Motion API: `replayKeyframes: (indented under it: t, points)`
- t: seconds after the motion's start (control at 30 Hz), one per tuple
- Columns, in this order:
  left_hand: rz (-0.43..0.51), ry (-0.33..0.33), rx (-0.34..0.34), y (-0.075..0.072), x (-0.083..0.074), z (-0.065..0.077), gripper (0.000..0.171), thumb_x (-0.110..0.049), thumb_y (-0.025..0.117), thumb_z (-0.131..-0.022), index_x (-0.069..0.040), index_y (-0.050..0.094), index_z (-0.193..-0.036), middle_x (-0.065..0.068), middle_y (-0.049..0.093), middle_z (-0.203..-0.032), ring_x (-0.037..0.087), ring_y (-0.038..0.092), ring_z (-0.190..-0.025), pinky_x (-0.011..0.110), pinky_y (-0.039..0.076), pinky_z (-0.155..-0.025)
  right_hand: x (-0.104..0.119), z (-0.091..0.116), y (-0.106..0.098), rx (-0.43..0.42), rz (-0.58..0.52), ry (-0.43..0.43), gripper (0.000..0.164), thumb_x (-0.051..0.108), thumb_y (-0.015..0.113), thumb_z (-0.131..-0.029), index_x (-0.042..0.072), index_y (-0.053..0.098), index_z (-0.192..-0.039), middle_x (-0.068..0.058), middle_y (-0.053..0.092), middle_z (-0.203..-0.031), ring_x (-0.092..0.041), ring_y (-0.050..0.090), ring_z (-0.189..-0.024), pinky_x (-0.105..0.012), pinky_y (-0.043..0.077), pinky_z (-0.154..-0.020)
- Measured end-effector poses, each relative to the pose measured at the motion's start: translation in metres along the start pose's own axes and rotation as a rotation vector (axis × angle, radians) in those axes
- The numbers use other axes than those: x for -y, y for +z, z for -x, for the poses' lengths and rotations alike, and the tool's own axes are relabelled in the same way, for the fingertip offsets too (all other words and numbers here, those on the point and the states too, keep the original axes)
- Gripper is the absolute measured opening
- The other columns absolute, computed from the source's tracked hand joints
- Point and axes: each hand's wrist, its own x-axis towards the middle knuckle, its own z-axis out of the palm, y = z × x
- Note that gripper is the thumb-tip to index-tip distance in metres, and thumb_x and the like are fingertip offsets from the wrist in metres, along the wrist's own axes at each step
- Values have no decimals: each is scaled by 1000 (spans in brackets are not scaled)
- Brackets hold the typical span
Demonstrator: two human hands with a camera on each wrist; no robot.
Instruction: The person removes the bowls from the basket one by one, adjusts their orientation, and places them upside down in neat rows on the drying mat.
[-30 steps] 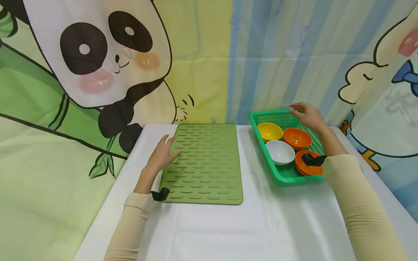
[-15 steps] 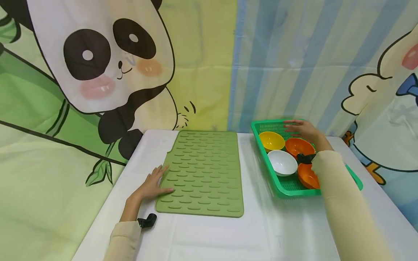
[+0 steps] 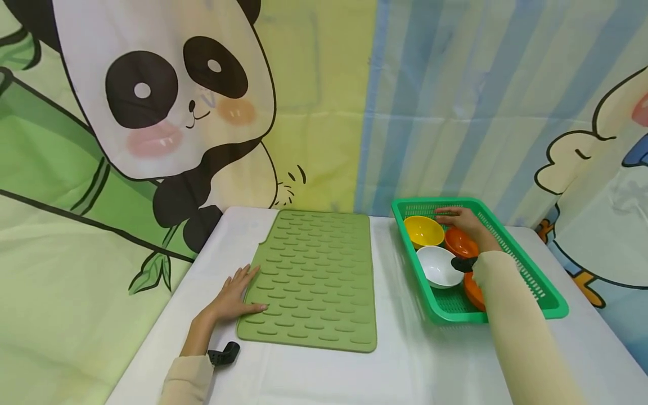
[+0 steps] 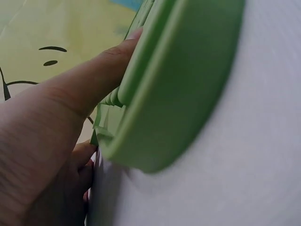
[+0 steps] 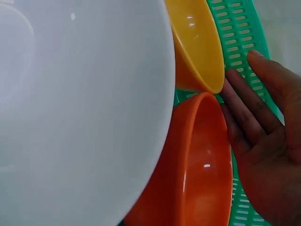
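Note:
My left hand (image 3: 229,298) lies with spread fingers at the left edge of a green ridged mat (image 3: 316,281); in the left wrist view the thumb (image 4: 106,63) rests on the mat's surface. Over the far part of a green basket (image 3: 460,318), my right hand (image 3: 467,223) reaches in with fingers extended, holding nothing. Its fingertips come close to the rims of a yellow bowl (image 5: 200,42) and an orange bowl (image 5: 207,165). A white bowl (image 3: 437,267) sits nearer in the basket. A second orange bowl (image 3: 473,292) is partly hidden by the right sleeve.
A white cloth (image 3: 324,377) covers the table beneath mat and basket. Behind them hangs a printed curtain (image 3: 324,112) with a panda and a bird. Black wrist cameras (image 3: 225,354) sit at both cuffs.
My left hand has come down and toward me onto the mat's left edge. My right hand has lowered from above the basket's far side to beside the yellow and far orange bowls.

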Motion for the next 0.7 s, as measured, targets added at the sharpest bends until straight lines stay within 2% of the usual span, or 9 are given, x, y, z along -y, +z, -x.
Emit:
replayKeyframes:
  t: [0.13,0.37,0.5,0.7]
  points:
    - [-2,-3,0,2,1,2,105,-65,66,-63,-19,19,-145,19,11,-148,39,6,-135,57,2,-106,-4,-2,1,22,25,1,43,22,49,-93,1,44,-130,-24,40,-133,-39,41,-117,-48,42,-94]
    - [-23,-2,-5,4,3,4,105,-67,64,-63,-20,18,-145,17,11,-148,39,6,-135,56,2,-107,-3,-3,1,98,144,-30,39,17,50,-93,-3,49,-126,-25,45,-128,-39,41,-117,-49,40,-95]
    - [-24,6,-11,3,4,4,105,-67,64,-63,-19,19,-145,18,12,-148,39,7,-135,56,3,-107,-2,-3,2,127,146,-42,36,11,50,-92,-5,49,-124,-27,46,-127,-41,43,-115,-50,39,-95]
    - [-20,12,-12,2,2,3,104,-66,65,-64,-19,19,-145,18,11,-148,40,7,-134,56,3,-107,-4,-5,2,122,173,-39,35,3,49,-91,-5,49,-125,-27,45,-128,-42,43,-115,-49,41,-94]
